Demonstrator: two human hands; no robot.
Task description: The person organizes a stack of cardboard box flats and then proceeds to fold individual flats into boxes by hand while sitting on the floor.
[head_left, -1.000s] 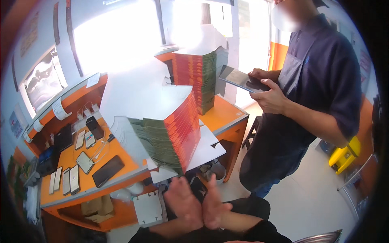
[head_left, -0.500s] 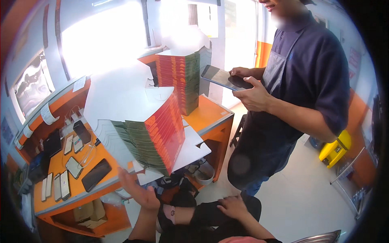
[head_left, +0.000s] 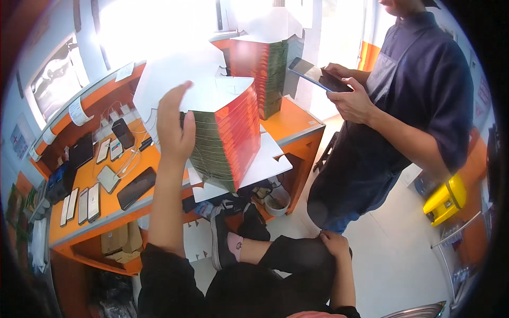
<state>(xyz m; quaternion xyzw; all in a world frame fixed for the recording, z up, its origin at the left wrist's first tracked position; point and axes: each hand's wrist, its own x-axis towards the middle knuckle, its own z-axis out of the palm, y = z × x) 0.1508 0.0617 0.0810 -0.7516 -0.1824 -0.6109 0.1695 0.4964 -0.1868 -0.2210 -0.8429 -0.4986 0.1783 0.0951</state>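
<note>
Desk edge: white board overhangs
Floor: open beyond knee
Left hand: raised beside card stack, fingers extended
Right hand: fingers loosely draped over knee

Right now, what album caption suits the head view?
Open left grip by a red-and-green cardboard stack, right grip on the knee.

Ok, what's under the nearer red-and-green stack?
White card juts out beneath the stack on both sides of its near corner, over the orange desk. The card's middle, and anything directly below it, is covered.
</note>
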